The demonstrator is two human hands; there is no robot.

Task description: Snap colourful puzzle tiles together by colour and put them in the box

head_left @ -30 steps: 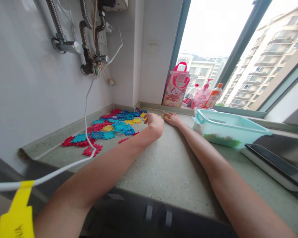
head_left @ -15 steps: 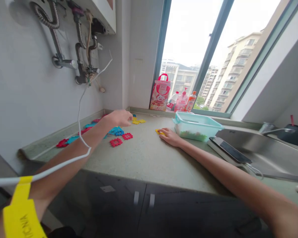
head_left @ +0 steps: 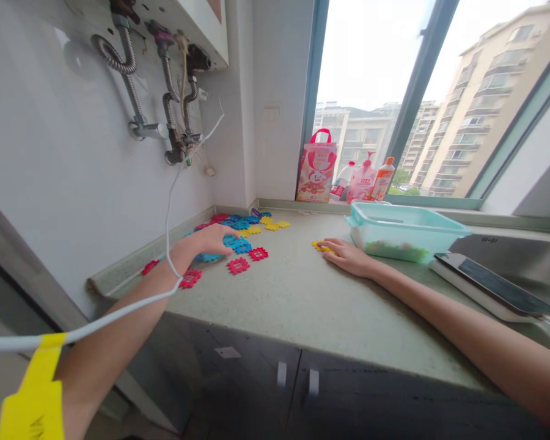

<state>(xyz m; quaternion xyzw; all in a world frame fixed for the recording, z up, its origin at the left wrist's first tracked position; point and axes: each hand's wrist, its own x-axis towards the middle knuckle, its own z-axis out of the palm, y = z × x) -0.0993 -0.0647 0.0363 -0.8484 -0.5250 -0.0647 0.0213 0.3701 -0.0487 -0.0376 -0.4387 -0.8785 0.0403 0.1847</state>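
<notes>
My left hand hovers at the pile of flat, notched plastic pieces on the left, its thumb and fingers apart and nothing between them. Just beyond its fingertips lies a blue notched piece. Two red pieces, one red square piece and another red piece, lie to the right of that hand. Farther back are yellow pieces. My right hand rests on the counter with its fingers over a yellow notched piece, partly covering it.
A turquoise plastic basket with green things inside stands right of my right hand. Beyond it, a phone on a white block sits beside the sink. A white cable crosses my left forearm. Bottles and a pink bag line the windowsill.
My left hand has drawn back from near the yellow pieces toward the blue and red pile. The right hand stays on its yellow piece. The view has swung left.
</notes>
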